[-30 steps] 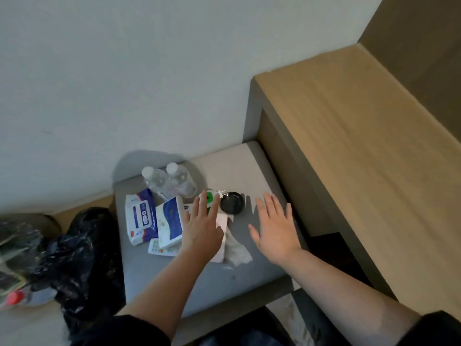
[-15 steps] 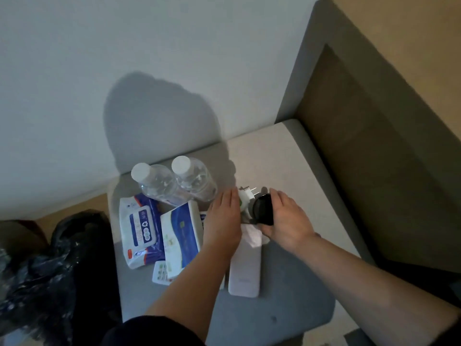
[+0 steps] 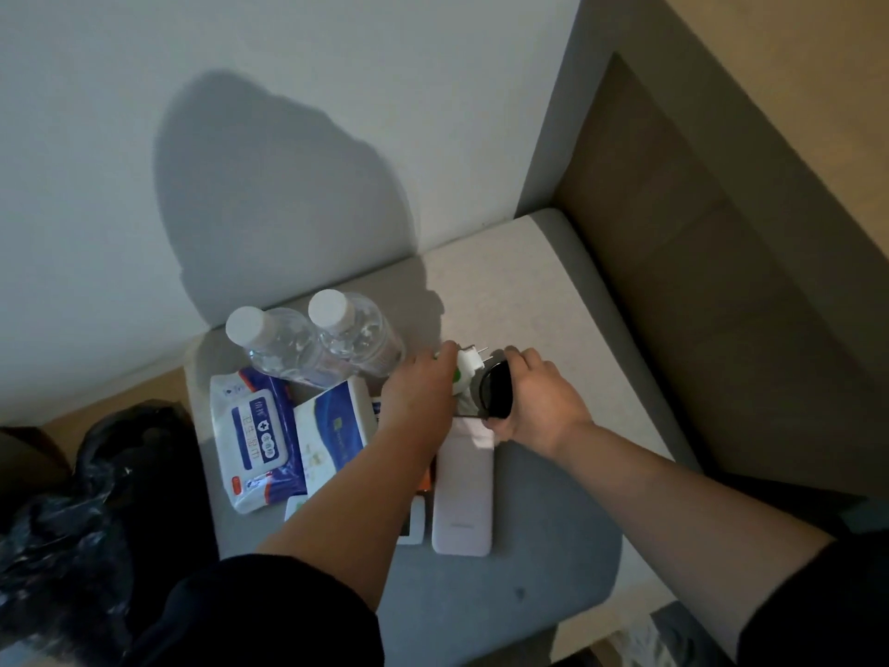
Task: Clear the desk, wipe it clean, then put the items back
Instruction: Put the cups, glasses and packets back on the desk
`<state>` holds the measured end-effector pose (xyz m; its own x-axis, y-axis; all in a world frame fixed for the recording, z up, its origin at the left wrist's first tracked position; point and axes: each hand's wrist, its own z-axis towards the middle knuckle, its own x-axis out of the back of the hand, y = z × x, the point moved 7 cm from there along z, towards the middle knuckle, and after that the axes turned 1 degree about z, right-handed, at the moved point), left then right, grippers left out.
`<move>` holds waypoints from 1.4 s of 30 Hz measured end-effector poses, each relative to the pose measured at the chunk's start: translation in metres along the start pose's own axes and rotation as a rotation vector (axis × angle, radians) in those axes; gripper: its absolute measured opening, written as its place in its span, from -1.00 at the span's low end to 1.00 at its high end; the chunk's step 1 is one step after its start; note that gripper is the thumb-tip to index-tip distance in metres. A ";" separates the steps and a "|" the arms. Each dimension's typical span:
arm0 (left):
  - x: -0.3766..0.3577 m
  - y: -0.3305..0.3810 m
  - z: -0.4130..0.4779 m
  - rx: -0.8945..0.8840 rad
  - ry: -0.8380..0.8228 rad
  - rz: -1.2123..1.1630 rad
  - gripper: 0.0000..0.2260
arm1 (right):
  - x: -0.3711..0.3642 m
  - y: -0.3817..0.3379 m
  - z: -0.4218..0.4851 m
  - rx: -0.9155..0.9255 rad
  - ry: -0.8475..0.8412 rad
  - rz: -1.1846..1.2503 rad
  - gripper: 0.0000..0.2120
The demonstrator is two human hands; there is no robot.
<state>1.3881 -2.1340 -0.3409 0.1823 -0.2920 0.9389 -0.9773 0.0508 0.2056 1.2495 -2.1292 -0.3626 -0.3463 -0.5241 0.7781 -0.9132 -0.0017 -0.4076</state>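
On the grey stool top (image 3: pixel 553 300) my right hand (image 3: pixel 541 402) grips a round black lid-like object (image 3: pixel 498 389), tipped on its edge. My left hand (image 3: pixel 421 392) lies over a white and green plug-in device (image 3: pixel 464 373) with metal prongs, its fingers curled round it. A crumpled white tissue (image 3: pixel 474 430) shows between the hands. Below it lies a white power bank (image 3: pixel 463 503). Two clear water bottles (image 3: pixel 317 344) with white caps stand at the back left. A blue wet-wipe pack (image 3: pixel 252 435) and a blue and white tissue pack (image 3: pixel 334 430) lie at the left.
A white wall rises behind the stool. A wooden desk side (image 3: pixel 721 233) stands at the right. A black plastic bag (image 3: pixel 86 512) sits on the floor at the left. Small flat items lie partly hidden under my left forearm.
My view has closed in on the stool. My right hand went from flat on the stool to gripping the black round object and lifting it on edge. My left hand has curled over the plug-in device.
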 end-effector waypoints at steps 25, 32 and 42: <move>0.361 0.173 -0.156 -0.296 0.268 -0.390 -0.49 | 0.308 -0.079 -0.317 -0.160 0.619 -0.006 -0.35; 0.387 0.221 -0.211 -0.449 0.294 -0.499 -0.48 | 0.323 -0.063 -0.397 -0.274 0.704 0.031 -0.30; 0.364 0.308 -0.284 -0.596 0.184 -0.495 -0.43 | 0.311 -0.003 -0.509 -0.425 0.751 0.102 -0.29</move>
<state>1.1839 -1.9532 0.1426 0.6462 -0.2547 0.7194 -0.5649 0.4742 0.6753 1.0357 -1.8584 0.1238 -0.3446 0.1966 0.9180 -0.8208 0.4114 -0.3962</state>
